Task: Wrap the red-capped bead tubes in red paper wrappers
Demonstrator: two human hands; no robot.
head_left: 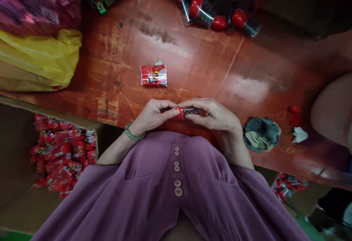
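A small transparent tube with a red end (191, 111) lies level between my two hands, just over the table's near edge. My left hand (150, 115), with a green bead bracelet at its wrist, pinches the red end between thumb and fingertips. From the other side, my right hand (216, 115) grips the transparent body, which has something dark inside. Its underside is hidden by my fingers. Beyond my left hand, a flat, shiny red printed packet (154, 76) rests on the red-brown table (198, 65).
Several red-capped transparent containers (203, 12) are heaped at the back. A yellow bag (38, 59) stands at left, near a pink bag (41, 4). Below, a carton holds red packets (62, 153). A crumpled dark cloth (261, 134) lies right; another person's arm (334, 109) is beyond.
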